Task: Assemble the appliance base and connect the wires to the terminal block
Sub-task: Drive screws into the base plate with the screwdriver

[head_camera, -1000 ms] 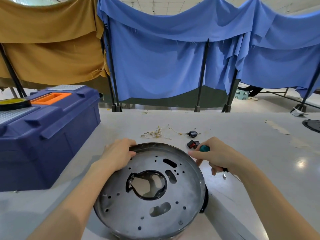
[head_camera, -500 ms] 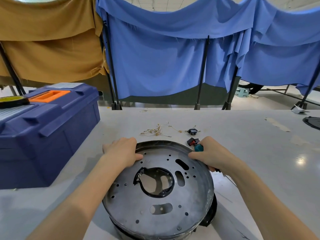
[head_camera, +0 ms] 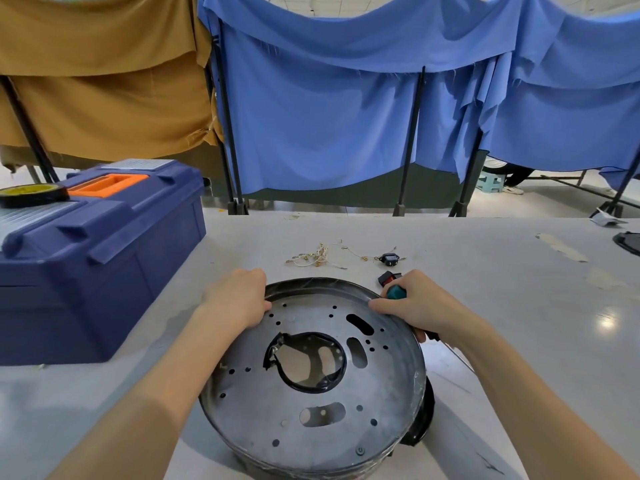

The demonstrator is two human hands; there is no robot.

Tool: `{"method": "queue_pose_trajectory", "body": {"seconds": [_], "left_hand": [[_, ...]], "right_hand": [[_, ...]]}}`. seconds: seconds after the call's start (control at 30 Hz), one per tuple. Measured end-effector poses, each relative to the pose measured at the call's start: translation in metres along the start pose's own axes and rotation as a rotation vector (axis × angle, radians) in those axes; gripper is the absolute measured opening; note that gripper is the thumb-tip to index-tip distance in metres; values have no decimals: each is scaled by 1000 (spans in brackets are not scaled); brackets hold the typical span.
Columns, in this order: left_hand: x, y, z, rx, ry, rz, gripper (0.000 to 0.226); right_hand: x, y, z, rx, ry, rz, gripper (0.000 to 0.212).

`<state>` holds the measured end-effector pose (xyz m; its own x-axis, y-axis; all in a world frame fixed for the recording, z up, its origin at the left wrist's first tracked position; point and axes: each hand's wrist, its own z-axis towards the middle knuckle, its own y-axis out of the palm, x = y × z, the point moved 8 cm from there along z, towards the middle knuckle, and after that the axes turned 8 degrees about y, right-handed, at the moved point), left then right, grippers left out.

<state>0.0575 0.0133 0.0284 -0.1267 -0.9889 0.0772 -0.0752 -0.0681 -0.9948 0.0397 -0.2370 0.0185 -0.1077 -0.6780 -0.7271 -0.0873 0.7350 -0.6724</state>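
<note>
- The pale tabletop (head_camera: 502, 306) stretches out beyond both hands, and past its far edge blue cloths (head_camera: 329, 116) and a tan cloth (head_camera: 97, 81) hang on black stands.
- A dark blue toolbox (head_camera: 104, 271) stands well off to the left of the left hand. Its lid is down, so I cannot tell what is inside. A tape roll (head_camera: 31, 195) lies flat on top, beside the orange handle (head_camera: 107, 183).
- The round metal appliance base (head_camera: 381, 393) sits on the tabletop between the two forearms. It is a grey plate full of holes and slots, with a big ragged opening in the middle.
- The left hand (head_camera: 235, 296) grips the far left rim of the base, thumb lying on the plate.
- The right hand (head_camera: 419, 303) is closed round a teal-handled screwdriver (head_camera: 396, 292), with a fingertip touching the far right rim.
- A red switch (head_camera: 388, 278) lies just beyond the right hand.
- A small black socket (head_camera: 390, 259) sits a little farther out.
- A tangle of thin wires (head_camera: 318, 256) lies beyond the base, between the two hands.
</note>
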Motion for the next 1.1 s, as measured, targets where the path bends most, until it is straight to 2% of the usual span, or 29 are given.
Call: {"method": "queue_pose_trajectory", "body": {"seconds": [0.07,0.17,0.37,0.43,0.57,0.7,0.83,0.9,1.1], "left_hand": [[0,2,2,5,10,-41,20],[2,1,3,40,17,-90,30],[17,-2,8,93,73,-131,18],[22,-3,9,107,83,-144,26],[27,-3,6,100,35,-11,52],[11,0,-4,43,-132,22,56],[5,-4,-12,44,-137,61,36],[5,-5,-14,49,-140,50,34],[-2,-8,-3,225,-137,-101,24]], "right_hand": [[0,0,-1,-2,7,-13,39],[2,-3,-2,2,26,-38,38],[6,-12,-2,25,49,-55,15],[7,-13,-2,34,60,-54,12],[9,-14,-1,39,80,-47,25],[11,-14,0,30,103,-55,25],[11,-14,0,30,104,-43,24],[12,-14,0,29,108,-47,27],[16,-16,1,3,129,13,25]]}}
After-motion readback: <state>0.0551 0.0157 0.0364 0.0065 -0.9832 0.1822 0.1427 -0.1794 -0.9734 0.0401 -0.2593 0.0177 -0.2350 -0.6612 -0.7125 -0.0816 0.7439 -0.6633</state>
